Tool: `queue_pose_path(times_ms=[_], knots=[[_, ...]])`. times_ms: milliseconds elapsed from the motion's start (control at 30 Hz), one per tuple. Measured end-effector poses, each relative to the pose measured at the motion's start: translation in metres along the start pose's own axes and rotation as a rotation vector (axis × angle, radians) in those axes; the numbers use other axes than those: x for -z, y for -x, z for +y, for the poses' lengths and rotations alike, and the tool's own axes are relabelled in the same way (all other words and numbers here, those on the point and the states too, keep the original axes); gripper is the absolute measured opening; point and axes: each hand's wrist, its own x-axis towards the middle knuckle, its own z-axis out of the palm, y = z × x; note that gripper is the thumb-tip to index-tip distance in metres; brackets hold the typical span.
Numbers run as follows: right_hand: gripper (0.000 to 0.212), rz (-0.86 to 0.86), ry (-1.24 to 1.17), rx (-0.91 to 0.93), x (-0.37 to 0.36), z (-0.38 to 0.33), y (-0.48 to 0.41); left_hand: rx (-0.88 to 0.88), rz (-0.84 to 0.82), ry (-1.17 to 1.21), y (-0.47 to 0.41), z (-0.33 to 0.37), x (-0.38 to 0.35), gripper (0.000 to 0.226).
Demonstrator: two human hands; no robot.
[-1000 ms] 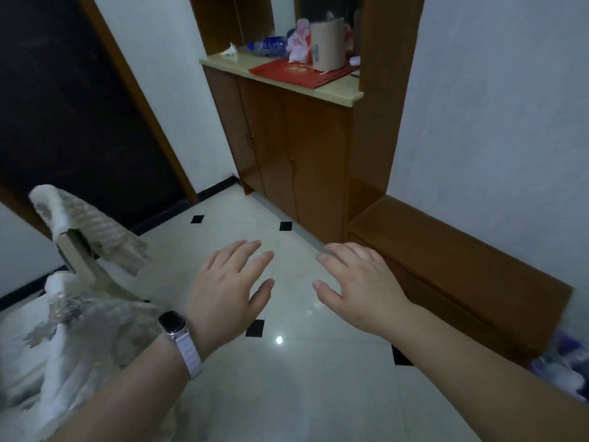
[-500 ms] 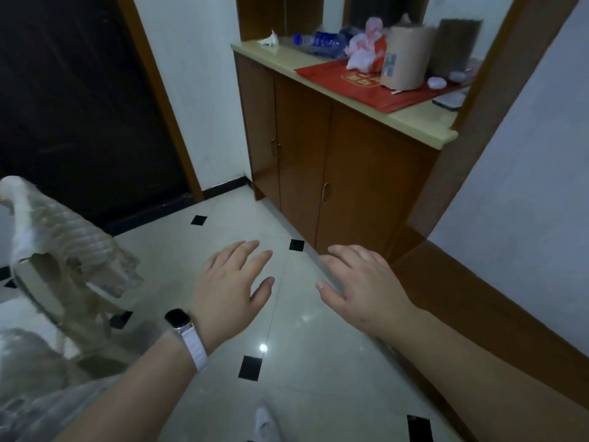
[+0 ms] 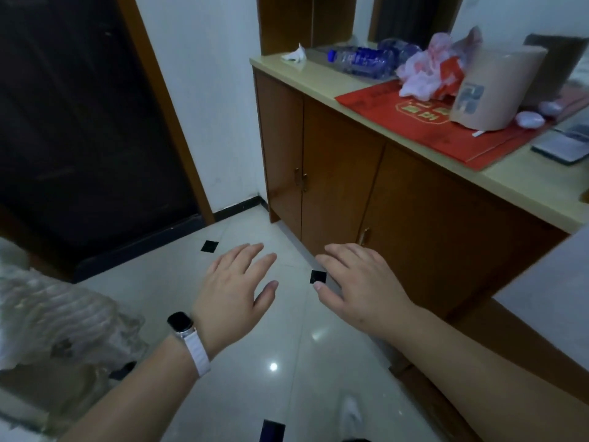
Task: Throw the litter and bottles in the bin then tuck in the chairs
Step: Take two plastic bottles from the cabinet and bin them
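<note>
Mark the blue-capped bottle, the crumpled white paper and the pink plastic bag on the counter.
blue-capped bottle (image 3: 363, 60), head view, on its labelled middle.
crumpled white paper (image 3: 294, 55), head view, on its centre.
pink plastic bag (image 3: 420, 74), head view, on its bunched front.

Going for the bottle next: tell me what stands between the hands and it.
Nothing visible. The left hand and right hand hover empty above the floor; the bottle lies on the counter, tissue left of it, bag right of it.
</note>
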Motion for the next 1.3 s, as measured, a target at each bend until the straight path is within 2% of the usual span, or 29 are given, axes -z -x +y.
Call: queue_pose_path(times_ms=[167, 333, 533, 667, 867, 1300], knots=[[0.049, 0.012, -0.053, 0.076, -0.035, 0.038, -0.101, 0.068, -0.012, -0.083, -0.065, -0.05, -0.019, 0.047], [0.052, -0.04, -0.129, 0.205, -0.055, 0.062, -0.211, 0.207, -0.059, -0.164, -0.138, -0.097, -0.029, 0.048], [0.054, -0.034, -0.173, 0.393, -0.059, 0.074, -0.328, 0.36, -0.069, -0.277, -0.208, -0.139, -0.024, 0.05], [0.052, -0.026, -0.197, 0.461, -0.069, 0.062, -0.383, 0.44, -0.041, -0.297, -0.221, -0.171, -0.018, 0.05], [0.054, -0.092, -0.149, 0.56, -0.09, 0.02, -0.476, 0.562, -0.012, -0.294, -0.232, -0.254, -0.02, 0.051], [0.048, -0.044, -0.032, 0.66, -0.135, -0.142, -0.682, 0.587, 0.084, -0.245, -0.259, -0.511, -0.011, 0.048]])
